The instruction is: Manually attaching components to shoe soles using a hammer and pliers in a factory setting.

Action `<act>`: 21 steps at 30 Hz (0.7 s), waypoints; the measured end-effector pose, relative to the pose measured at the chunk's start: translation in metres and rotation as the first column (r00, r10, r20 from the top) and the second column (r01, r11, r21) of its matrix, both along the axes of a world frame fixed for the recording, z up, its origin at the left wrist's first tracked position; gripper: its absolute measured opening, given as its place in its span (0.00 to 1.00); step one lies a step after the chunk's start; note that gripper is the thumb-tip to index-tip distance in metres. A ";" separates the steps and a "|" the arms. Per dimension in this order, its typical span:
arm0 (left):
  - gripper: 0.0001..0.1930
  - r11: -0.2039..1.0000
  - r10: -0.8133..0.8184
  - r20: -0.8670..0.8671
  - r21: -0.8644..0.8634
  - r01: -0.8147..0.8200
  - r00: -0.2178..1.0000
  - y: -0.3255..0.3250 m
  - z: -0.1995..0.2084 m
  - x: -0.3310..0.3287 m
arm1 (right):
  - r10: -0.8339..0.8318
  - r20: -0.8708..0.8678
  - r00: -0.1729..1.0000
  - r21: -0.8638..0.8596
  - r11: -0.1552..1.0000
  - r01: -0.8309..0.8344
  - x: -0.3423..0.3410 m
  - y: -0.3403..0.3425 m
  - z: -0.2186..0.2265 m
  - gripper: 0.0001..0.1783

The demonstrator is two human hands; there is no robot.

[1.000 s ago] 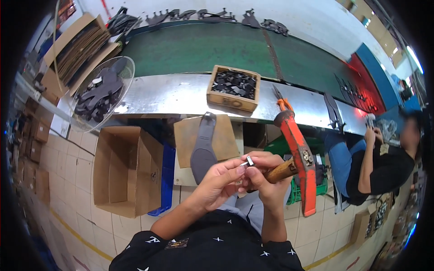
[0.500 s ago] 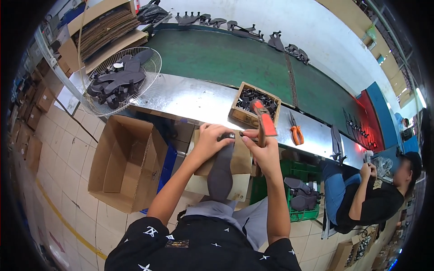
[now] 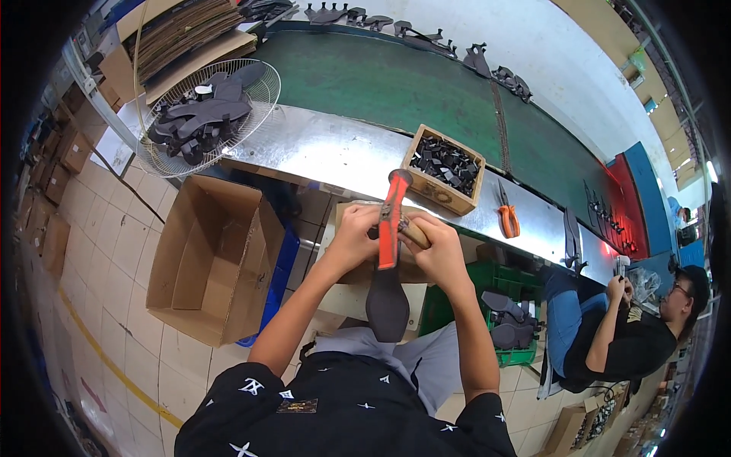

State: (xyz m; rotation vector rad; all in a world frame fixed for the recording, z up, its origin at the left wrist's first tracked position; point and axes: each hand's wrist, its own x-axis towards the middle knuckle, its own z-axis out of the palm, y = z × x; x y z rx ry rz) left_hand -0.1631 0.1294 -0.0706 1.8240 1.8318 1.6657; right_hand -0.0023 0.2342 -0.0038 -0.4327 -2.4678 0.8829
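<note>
A dark grey shoe sole (image 3: 387,305) lies lengthwise in front of me on a pale work stand (image 3: 339,301), its wide end toward my lap. My left hand (image 3: 355,238) is closed around its far, heel end. In my right hand (image 3: 442,250) is a hammer (image 3: 391,217) with a red head and a wooden handle. The hammer's head hangs over the heel end, hiding that part and the fingertips beside it. Whether the head touches the heel, I cannot tell. Just beyond my hands stands a wooden box (image 3: 468,204) of small black heel tips (image 3: 443,163).
Orange-handled pliers (image 3: 509,219) lie on the metal bench edge (image 3: 327,145), before a green belt (image 3: 365,84). A wire basket (image 3: 276,107) of soles is at left, above an open carton (image 3: 205,263). A green crate (image 3: 525,354) and a seated co-worker (image 3: 640,327) are at right.
The hammer has swung left, from beside my right hand to over the sole's heel. The small piece pinched in my right fingertips is now out of sight. The view has shifted slightly.
</note>
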 end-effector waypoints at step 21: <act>0.13 0.968 -0.145 0.353 -0.144 0.207 0.924 0.004 0.008 -0.007 | -0.176 -0.060 0.983 0.015 0.984 0.177 0.047 -0.066 0.038 0.28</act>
